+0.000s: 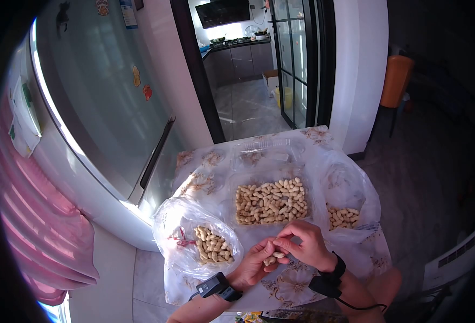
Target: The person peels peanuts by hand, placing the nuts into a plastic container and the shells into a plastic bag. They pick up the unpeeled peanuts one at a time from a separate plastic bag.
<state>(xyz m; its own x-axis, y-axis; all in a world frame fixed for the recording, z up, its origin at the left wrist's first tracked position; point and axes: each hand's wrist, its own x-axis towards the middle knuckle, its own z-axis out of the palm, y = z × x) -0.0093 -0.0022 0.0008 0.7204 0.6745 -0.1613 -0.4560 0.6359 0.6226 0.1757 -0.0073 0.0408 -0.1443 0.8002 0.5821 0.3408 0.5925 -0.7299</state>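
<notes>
Close to the table's front edge, my left hand [254, 262] is closed around a few unshelled peanuts [271, 260], which show between its fingers. My right hand [308, 248] comes in from the right with thumb and fingers pinched together, meeting the left thumb just above those nuts. Whatever lies in the right fingertips is too small or covered to make out. Right behind the hands is a clear plastic box [230, 195] full of unshelled peanuts, its lid [264, 152] folded back. Left of my hands lies an open plastic bag [174, 226] with peanuts inside.
Another plastic bag [364, 194] with peanuts sits at the table's right side. A flowered cloth [294, 288] covers the table. At left stand a fridge [102, 107] and a pink cloth [43, 226]; a glass door [294, 59] opens to a kitchen behind.
</notes>
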